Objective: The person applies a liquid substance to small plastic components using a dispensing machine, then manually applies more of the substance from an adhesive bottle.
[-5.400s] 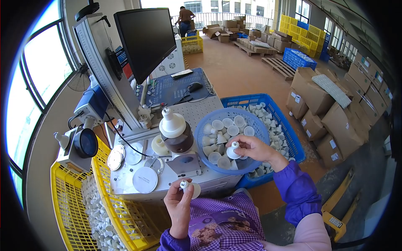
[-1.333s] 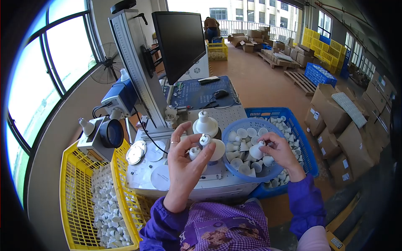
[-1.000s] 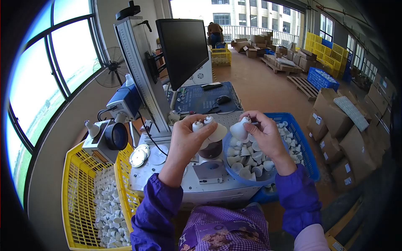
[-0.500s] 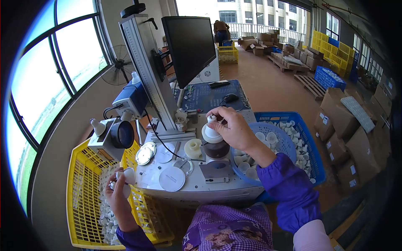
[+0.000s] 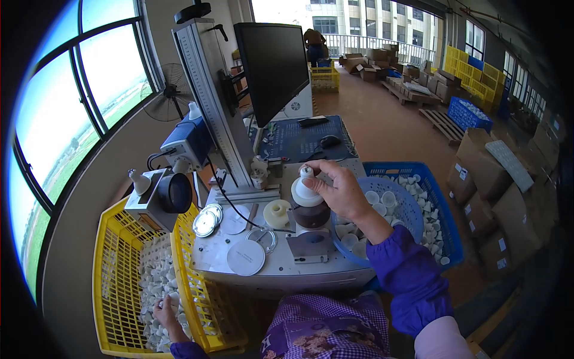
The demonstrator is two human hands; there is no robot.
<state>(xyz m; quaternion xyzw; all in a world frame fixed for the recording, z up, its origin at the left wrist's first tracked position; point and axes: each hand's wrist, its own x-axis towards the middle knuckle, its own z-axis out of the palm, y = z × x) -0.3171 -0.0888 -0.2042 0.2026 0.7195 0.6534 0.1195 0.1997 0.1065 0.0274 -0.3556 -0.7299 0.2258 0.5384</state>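
My right hand (image 5: 341, 190) pinches the narrow top of a white cone-shaped part (image 5: 305, 190). That part sits upright on a dark brown round fixture (image 5: 311, 216) at the worktable. Low on the left, my left hand (image 5: 166, 312) is down in the yellow basket (image 5: 107, 287), among many small white parts (image 5: 156, 278). White pieces lie against its fingertips; whether it grips any of them cannot be made out. A cream-coloured ring-like piece (image 5: 276, 213) lies left of the fixture.
A machine with a round dark lens (image 5: 175, 192) and a metal column (image 5: 209, 102) rises at the left. A monitor (image 5: 272, 72) stands behind. White parts fill a blue bowl (image 5: 406, 206) and blue crate (image 5: 451, 233) at the right. Flat discs (image 5: 246, 257) lie in front.
My left hand has moved down into the yellow basket; the white parts it held up before no longer show in it. My right hand has shifted slightly right and down, still on the white part.
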